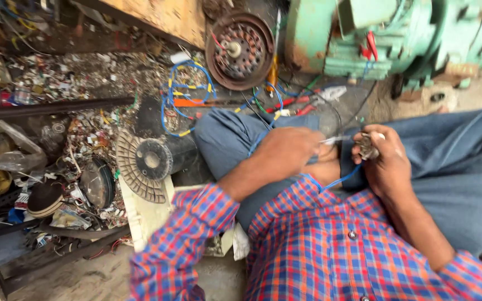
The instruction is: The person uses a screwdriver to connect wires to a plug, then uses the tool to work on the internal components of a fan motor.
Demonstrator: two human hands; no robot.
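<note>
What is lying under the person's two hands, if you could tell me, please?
Under the left hand and right hand are bent knees in blue trousers. The ground beneath the legs is hidden.

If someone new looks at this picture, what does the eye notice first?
First, the two hands at the centre: the left hand and the right hand are closed around a small grey metal part with a thin blue wire hanging below. Next, the large pale green machine housing at top right, and the rusty round rotor disc beside it.
</note>
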